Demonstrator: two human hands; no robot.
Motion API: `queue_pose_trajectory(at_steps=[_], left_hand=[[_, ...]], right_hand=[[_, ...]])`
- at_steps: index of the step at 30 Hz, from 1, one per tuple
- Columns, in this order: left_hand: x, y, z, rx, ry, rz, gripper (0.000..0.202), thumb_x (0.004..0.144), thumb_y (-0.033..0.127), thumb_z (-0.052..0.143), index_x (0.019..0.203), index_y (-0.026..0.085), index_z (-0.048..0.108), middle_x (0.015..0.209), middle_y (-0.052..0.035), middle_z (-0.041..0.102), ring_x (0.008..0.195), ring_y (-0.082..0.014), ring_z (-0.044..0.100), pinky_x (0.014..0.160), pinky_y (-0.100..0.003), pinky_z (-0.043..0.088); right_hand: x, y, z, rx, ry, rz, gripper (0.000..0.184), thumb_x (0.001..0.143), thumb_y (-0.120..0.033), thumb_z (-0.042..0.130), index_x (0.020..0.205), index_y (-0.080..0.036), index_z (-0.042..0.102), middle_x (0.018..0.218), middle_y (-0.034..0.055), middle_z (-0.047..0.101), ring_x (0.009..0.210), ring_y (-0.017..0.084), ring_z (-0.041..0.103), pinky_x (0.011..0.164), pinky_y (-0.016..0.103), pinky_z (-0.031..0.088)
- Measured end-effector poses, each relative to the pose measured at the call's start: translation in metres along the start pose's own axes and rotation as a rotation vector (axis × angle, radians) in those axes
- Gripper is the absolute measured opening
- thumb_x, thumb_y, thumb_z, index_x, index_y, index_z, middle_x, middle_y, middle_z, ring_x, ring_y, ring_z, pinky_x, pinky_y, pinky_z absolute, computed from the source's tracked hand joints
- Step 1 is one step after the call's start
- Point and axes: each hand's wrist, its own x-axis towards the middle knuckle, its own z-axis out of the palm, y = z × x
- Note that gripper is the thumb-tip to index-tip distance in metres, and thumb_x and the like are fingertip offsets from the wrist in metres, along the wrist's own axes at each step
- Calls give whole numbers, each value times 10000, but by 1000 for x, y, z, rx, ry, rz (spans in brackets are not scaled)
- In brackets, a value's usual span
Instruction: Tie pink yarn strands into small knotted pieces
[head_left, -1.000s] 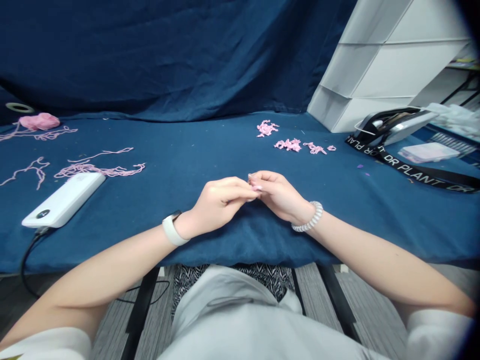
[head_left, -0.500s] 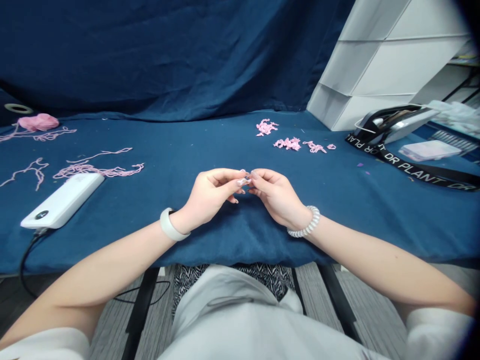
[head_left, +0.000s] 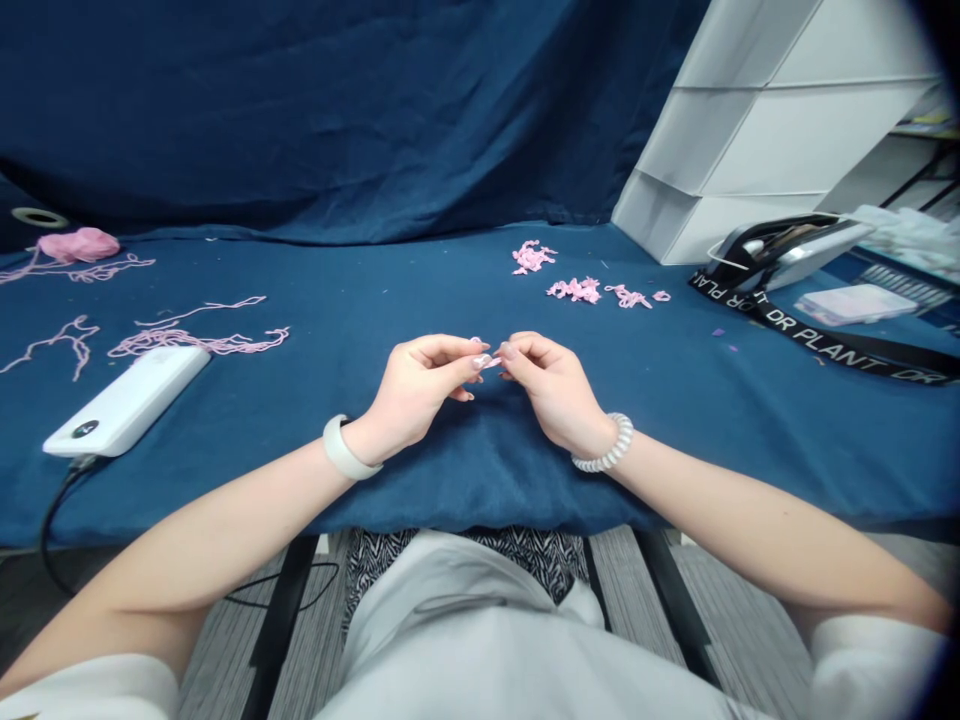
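My left hand and my right hand meet above the near part of the table, fingertips almost touching. Between them stretches a short bit of pink yarn, pinched by both thumbs and forefingers. Most of the yarn is hidden by the fingers, so its shape is unclear. Beyond my hands, to the right, lie small clumps of pink yarn pieces. Longer loose pink yarn strands lie to the left of my left hand.
A white power bank with a black cable lies at left, a pink yarn ball behind it. At right are a black lettered strap, a device on it, and white boxes. A blue cloth covers the table.
My fingertips have drawn slightly apart, and more of the pink yarn shows between them. The things on the table have stayed in place.
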Motion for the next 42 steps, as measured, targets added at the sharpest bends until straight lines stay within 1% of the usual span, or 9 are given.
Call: queue_pose_trajectory(at_steps=[6, 10, 13, 20, 23, 27, 35, 39, 42], left_hand=[[2, 0, 1, 31, 72, 15, 275, 604, 315, 825, 810, 159, 732, 807, -33, 703, 609, -65, 594, 440, -114, 469], [3, -1, 0, 52, 76, 31, 290, 605, 330, 823, 807, 145, 726, 768, -37, 694, 587, -60, 572, 424, -112, 432], [3, -1, 1, 38, 45, 5, 302, 600, 334, 827, 802, 139, 715, 745, -31, 682, 577, -56, 553, 417, -116, 418], [3, 2, -1, -123, -146, -118, 253, 657, 321, 795, 828, 158, 705, 783, -14, 658, 605, -42, 533, 439, -117, 444], [4, 4, -1, -192, -156, -139, 270, 649, 279, 802, 865, 157, 696, 796, -10, 645, 603, -35, 530, 448, -117, 450], [4, 5, -1, -235, -175, -168, 290, 659, 292, 793, 875, 137, 676, 760, 0, 611, 574, -26, 512, 452, -124, 462], [5, 4, 0, -227, -180, -213, 296, 671, 311, 785, 866, 123, 665, 720, 13, 578, 574, -24, 524, 499, -139, 518], [2, 6, 2, -193, -190, -212, 290, 650, 297, 800, 827, 110, 667, 726, 7, 595, 586, -24, 540, 567, -166, 562], [1, 7, 3, -176, -179, -211, 286, 650, 279, 801, 833, 103, 671, 718, -1, 605, 593, -30, 559, 592, -164, 566]], right_hand=[[1, 2, -1, -90, -17, -62, 222, 752, -383, 689, 716, -166, 662, 851, 20, 536, 722, 107, 479, 714, 292, 371], [2, 4, -1, -113, -25, -65, 233, 754, -392, 684, 711, -166, 654, 847, 22, 534, 720, 111, 480, 708, 295, 375], [3, 5, -2, -125, -24, -78, 233, 756, -388, 681, 702, -164, 648, 839, 22, 527, 712, 109, 477, 701, 292, 374], [5, 7, -1, -151, -30, -106, 235, 769, -393, 666, 715, -166, 646, 845, 28, 541, 756, 120, 491, 722, 286, 395], [6, 8, -1, -162, -31, -105, 235, 782, -393, 658, 720, -167, 640, 841, 26, 541, 751, 117, 485, 722, 282, 396], [7, 7, -1, -210, -22, -156, 228, 802, -388, 640, 723, -174, 641, 832, 26, 544, 779, 125, 497, 743, 284, 401], [3, -2, 0, -297, 31, -315, 169, 801, -317, 643, 709, -176, 653, 848, 46, 541, 815, 143, 515, 746, 306, 404], [2, -3, -3, -314, 16, -388, 140, 809, -299, 647, 724, -188, 646, 858, 40, 536, 810, 142, 516, 713, 302, 412], [2, -4, -5, -350, -1, -439, 124, 820, -288, 640, 736, -197, 644, 871, 39, 541, 832, 146, 529, 726, 306, 436]])
